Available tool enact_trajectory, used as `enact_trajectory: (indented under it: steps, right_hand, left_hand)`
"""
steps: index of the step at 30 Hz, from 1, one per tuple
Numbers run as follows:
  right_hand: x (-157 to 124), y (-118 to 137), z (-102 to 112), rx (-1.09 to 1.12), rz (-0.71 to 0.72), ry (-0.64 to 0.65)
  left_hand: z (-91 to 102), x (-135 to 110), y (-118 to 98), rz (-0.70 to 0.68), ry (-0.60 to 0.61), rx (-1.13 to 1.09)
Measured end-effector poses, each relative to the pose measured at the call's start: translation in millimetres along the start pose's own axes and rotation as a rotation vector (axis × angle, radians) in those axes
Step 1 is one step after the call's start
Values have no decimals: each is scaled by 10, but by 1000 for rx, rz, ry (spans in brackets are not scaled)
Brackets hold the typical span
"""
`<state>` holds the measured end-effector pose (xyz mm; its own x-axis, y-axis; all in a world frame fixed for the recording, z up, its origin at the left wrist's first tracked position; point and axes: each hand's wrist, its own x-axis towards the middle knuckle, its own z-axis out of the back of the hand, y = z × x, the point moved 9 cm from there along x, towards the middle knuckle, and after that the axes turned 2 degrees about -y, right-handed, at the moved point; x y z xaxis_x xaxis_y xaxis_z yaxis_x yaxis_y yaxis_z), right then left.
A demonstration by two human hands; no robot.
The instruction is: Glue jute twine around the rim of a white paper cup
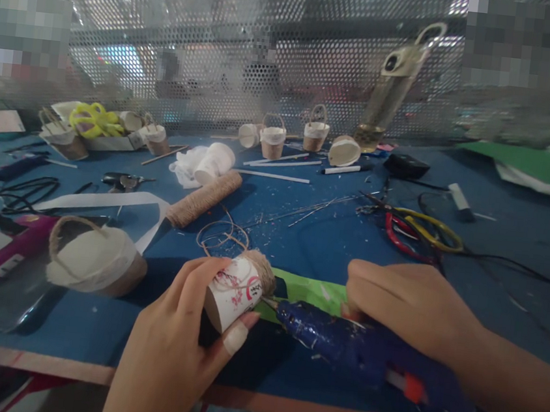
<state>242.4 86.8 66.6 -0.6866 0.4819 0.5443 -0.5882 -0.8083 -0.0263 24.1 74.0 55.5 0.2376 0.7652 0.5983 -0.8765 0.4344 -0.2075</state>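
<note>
My left hand is closed around a paper cup lying on its side, white with a pink blossom print. Twine is wrapped around one end of the cup. A white covering shows on my left thumb. My right hand grips a dark blue hot glue gun, its nozzle at the twine-wrapped part of the cup. Whether the tip touches is too small to tell. Beneath the nozzle lies a green strip. Loose twine curls away behind the cup, near a twine roll.
A twine-wrapped small basket stands at left beside a purple tool. Scissors with red and yellow handles lie at right. Several small baskets, white sticks and a tall bottle stand or lie before the perforated metal screen.
</note>
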Motion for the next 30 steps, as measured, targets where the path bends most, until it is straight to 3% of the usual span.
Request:
enact_trajectory:
  steps: [17,30]
  right_hand:
    - [4,6,31,-31,13,-12]
    - [28,28,-27,-79,35,62]
  left_hand:
    - [6,4,-3,-6,0,6]
    - [5,-6,18,13,-13,-4]
